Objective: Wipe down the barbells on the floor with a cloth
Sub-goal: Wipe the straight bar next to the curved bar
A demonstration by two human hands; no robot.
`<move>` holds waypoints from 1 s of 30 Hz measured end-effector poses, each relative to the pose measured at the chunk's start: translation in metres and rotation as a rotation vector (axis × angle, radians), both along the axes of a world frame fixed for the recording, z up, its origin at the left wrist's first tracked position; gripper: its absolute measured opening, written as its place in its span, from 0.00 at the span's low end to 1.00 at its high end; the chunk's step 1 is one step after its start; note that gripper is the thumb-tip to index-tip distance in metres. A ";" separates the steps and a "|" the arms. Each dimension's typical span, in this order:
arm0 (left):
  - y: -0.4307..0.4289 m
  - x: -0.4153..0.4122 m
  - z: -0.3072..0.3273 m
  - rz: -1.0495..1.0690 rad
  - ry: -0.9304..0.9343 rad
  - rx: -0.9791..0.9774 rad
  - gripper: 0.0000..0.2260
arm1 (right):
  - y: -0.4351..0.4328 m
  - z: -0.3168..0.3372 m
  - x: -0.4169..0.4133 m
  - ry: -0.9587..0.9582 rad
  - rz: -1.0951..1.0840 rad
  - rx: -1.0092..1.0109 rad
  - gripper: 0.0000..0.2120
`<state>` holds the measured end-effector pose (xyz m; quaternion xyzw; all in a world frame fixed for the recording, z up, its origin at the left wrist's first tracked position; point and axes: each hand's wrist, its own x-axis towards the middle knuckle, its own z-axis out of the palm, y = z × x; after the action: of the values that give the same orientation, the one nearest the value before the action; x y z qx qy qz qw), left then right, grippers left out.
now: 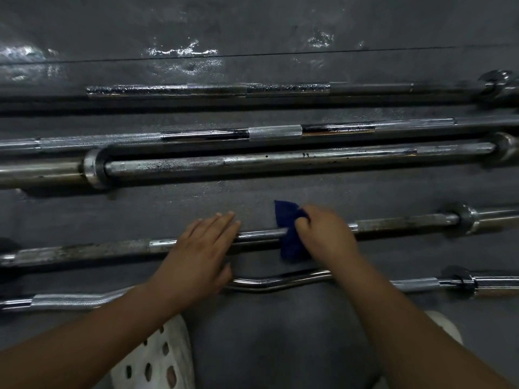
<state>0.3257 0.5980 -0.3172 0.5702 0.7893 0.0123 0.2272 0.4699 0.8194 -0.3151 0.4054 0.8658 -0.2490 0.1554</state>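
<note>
Covering the whole view, a dark grey rubber floor (pixel 252 197), with shiny wet patches toward the far side. Five bars lie on it, all roughly parallel, running left to right.

Farthest: a long barbell (pixel 207 89), partly chrome, partly dark, collar at its right end. Next toward the person: a second barbell (pixel 275 132) with a knurled centre band. Just beside it, nearly touching: a thick barbell (pixel 280 161), spotted, with a wide sleeve and collar at its left end. Well apart from these, closer in: a thinner straight barbell (pixel 398 222), dull and stained along much of its shaft, collar near the right edge. Nearest: a curl bar (pixel 280 282) with a wavy shaft, bright chrome.

Two bare forearms reach in from the bottom edge. Below them, white perforated shoes (pixel 157 357), one at each side of the person's lap.

Left hand (pixel 196 254): fingers straight and together, palm down, resting flat over the thinner straight barbell, holding nothing.

Right hand (pixel 325 234): fingers curled, gripping a dark blue cloth (pixel 290 242). Cloth is draped over the same barbell's shaft, just right of the left hand's fingertips (pixel 230 217), one corner sticking up past the bar, the rest hanging on the near side.
</note>
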 end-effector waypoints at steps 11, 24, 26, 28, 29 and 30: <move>0.004 -0.006 0.003 0.021 0.017 0.044 0.33 | -0.022 -0.019 0.052 0.232 0.020 0.270 0.16; -0.003 0.000 0.001 0.006 -0.007 0.012 0.33 | -0.060 -0.033 0.041 0.251 -0.141 0.268 0.29; 0.000 0.000 0.003 -0.005 0.008 0.038 0.33 | -0.037 -0.034 0.033 0.267 -0.090 0.287 0.25; 0.004 -0.003 0.005 -0.004 0.011 0.046 0.33 | -0.013 -0.028 0.020 0.272 -0.037 0.274 0.18; 0.004 -0.005 0.005 0.005 0.012 0.047 0.33 | -0.005 -0.025 0.013 0.286 -0.007 0.269 0.15; 0.005 -0.008 0.005 0.012 0.017 0.042 0.33 | 0.000 -0.024 0.009 0.324 0.005 0.265 0.14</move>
<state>0.3175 0.6032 -0.3122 0.5702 0.7942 0.0255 0.2085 0.4785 0.8198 -0.3395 0.3747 0.9057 -0.1943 -0.0398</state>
